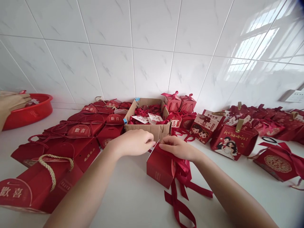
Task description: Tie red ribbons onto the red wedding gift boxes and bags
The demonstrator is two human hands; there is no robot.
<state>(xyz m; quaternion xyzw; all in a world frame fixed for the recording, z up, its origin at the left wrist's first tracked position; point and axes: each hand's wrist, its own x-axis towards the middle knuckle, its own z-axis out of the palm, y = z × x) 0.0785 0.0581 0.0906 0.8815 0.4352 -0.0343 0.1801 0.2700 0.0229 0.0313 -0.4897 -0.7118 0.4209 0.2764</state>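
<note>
A small red gift box [159, 169] stands on the white table in front of me, with wide red ribbon [181, 205] trailing from its right side onto the tabletop. The fingers of my right hand [178, 148] are bent over the top edge of this box, gripping it with the ribbon under the palm. At the box's upper left corner, my left hand [135, 142] has its fingers curled into a pinch. Whatever lies between those left fingertips is too small to make out. The far side of the box is hidden by both hands.
Behind my hands, a cardboard carton [148, 127] holds red ribbons and white cards. Red boxes with rope handles [55, 171] crowd the left; printed red boxes [231, 142] stand right. At far left, another person's hand [16, 100] is over a red basin [35, 110]. Tiled wall behind.
</note>
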